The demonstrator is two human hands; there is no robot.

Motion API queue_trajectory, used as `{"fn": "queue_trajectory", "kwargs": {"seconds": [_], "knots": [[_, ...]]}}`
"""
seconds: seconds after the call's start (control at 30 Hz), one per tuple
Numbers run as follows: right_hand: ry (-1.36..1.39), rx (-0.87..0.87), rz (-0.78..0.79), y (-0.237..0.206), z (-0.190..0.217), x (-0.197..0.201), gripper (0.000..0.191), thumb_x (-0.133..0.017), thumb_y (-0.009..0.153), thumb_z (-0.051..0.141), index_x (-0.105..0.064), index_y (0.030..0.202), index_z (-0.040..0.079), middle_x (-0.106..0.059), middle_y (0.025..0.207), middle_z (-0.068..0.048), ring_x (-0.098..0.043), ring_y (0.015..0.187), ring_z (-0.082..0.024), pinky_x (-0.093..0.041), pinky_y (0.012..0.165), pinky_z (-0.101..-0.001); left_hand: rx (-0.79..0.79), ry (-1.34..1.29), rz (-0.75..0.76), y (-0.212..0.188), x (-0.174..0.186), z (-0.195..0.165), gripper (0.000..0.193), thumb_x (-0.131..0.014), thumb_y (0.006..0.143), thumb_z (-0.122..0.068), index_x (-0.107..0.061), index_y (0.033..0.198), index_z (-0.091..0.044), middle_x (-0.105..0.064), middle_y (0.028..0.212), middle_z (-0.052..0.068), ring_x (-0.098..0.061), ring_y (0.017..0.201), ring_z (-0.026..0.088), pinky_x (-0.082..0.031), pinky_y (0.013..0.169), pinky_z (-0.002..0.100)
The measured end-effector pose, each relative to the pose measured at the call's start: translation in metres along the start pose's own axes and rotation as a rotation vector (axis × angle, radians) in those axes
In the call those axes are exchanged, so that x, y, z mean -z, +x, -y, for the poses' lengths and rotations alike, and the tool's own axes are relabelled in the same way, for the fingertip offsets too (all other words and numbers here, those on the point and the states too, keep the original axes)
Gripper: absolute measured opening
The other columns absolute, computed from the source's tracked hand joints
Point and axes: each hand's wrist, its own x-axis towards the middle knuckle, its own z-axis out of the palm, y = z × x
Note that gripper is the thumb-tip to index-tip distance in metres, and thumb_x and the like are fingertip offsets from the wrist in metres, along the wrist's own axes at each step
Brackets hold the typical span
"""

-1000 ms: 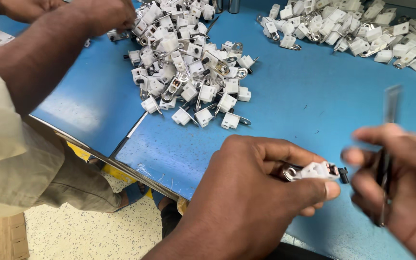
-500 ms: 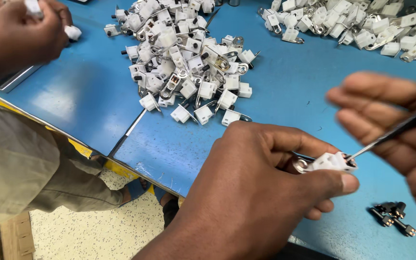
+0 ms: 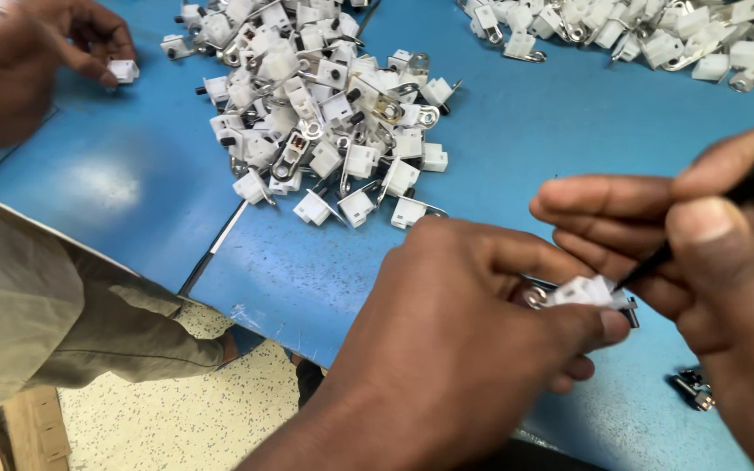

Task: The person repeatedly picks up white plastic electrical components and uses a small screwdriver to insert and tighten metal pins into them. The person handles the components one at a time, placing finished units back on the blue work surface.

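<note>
At the near edge of a blue table (image 3: 517, 157), a worker's left hand (image 3: 455, 349) pinches a small white plastic block with a metal clip (image 3: 582, 292) between thumb and fingers, holding it just above the tabletop. The right hand (image 3: 726, 262) grips a thin dark tool (image 3: 709, 222) whose tip meets the top of that block, so the part sits squarely between the two hands. A small dark metal piece (image 3: 693, 390) lies on the table just below the right hand. Farther back, a heap of similar white blocks and metal clips (image 3: 325, 113) spreads across the middle of the table, with a second heap (image 3: 656, 35) along the far right edge. At far left, another person's hand (image 3: 45, 61), above a beige sleeve (image 3: 19, 305), holds one white block (image 3: 122, 70).
</note>
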Motion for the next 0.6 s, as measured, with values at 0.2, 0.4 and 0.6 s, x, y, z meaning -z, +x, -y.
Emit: {"fn": "queue_trajectory", "kwargs": {"seconds": [0.2, 0.4, 0.6], "knots": [[-0.275, -0.126, -0.292, 0.085, -0.033, 0.071, 0.013, -0.053, 0.108, 0.022, -0.050, 0.120, 0.020, -0.057, 0.098, 0.001, -0.057, 0.087, -0.011, -0.057, 0.088, -0.0396, -0.312, 0.472, -0.342, 0.027, 0.045, -0.019, 0.035, -0.078, 0.086, -0.032, -0.079, 0.120, -0.026, -0.082, 0.107, 0.002, -0.074, 0.089, 0.014, -0.061, 0.081, 0.036], [-1.030, -0.084, -0.399, 0.213, -0.090, 0.118, 0.019, -0.058, 0.105, 0.021, -0.057, 0.123, 0.013, -0.061, 0.098, -0.005, -0.056, 0.076, -0.022, -0.050, 0.062, -0.0406, -0.463, 0.771, -0.642, 0.042, 0.109, -0.015, 0.068, -0.079, 0.084, -0.033, -0.052, 0.145, -0.016, -0.070, 0.129, 0.008, -0.076, 0.100, 0.023, -0.049, 0.099, 0.045], [-1.092, -0.038, -0.390, 0.227, -0.088, 0.123, 0.026, -0.064, 0.102, 0.023, -0.062, 0.124, 0.010, -0.065, 0.099, -0.008, -0.063, 0.083, -0.023, -0.055, 0.068, -0.0408, -0.552, 0.570, -0.583, 0.029, 0.066, -0.010, 0.045, -0.078, 0.089, -0.031, -0.068, 0.130, -0.016, -0.072, 0.133, 0.008, -0.069, 0.119, 0.026, -0.052, 0.103, 0.041]]}}
